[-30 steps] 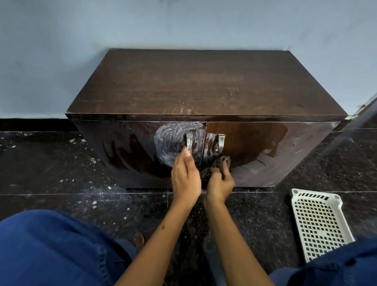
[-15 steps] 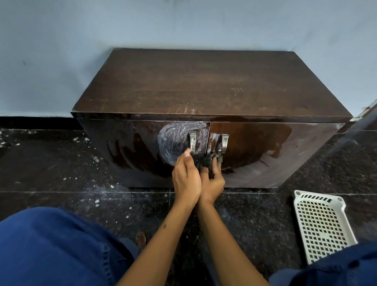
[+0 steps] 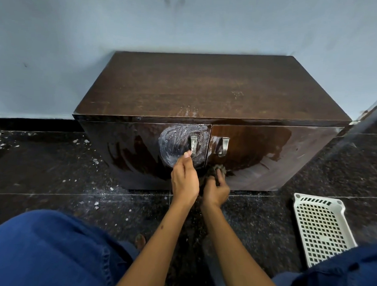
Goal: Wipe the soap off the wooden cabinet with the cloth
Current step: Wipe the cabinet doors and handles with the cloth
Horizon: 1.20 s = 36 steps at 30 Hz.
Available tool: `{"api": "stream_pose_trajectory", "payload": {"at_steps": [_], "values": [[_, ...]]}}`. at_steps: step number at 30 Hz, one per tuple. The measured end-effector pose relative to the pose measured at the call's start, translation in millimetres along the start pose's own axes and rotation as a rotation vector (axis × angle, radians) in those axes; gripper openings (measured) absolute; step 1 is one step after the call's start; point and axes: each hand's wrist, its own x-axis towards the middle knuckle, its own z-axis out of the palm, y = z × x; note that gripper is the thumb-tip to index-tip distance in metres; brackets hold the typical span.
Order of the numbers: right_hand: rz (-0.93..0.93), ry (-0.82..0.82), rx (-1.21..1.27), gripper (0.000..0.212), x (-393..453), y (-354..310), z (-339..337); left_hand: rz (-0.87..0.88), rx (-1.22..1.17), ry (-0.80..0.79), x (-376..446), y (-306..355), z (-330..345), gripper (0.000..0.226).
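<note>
Cabinet (image 3: 206,94) — against blue wall (image 3: 80,42) | floor (image 3: 54,170) — dark, speckled

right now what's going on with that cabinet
A person crouches in front of a wooden cabinet and is cleaning its doors. The right hand grips a dark cloth pressed low against the right door. The left hand reaches to the left door, its fingers by the metal handle. A round white patch of soap is not yet wiped off that door.
</note>
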Motion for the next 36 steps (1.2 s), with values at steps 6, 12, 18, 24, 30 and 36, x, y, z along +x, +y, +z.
{"api": "stream_pose_trajectory", "payload": {"at_steps": [6,12,18,24,30,36], "values": [[0.239,0.167,0.086,0.043,18.6,-9.3,-1.3,0.023,0.034,-0.063,-1.2,-1.4,-1.7,0.043],[0.403,0.016,0.333,0.039,-3.0,-7.8,17.7,0.031,0.03,-0.061,1.3,-2.0,-0.7,0.042],[0.369,0.16,0.437,0.029,41.9,-28.4,-15.1,0.043,0.081,-0.135,5.5,-5.0,-6.5,0.045],[0.494,-0.004,0.44,0.017,18.7,-27.2,4.4,0.036,0.049,-0.146,6.1,-4.9,-5.8,0.044],[0.411,0.07,0.601,0.028,23.4,-66.9,-13.8,0.058,0.055,-0.126,4.7,-4.1,-5.7,0.043],[0.319,0.185,0.499,0.051,28.9,-56.9,-4.0,0.084,0.053,-0.126,-0.7,-1.2,-3.2,0.042]]}}
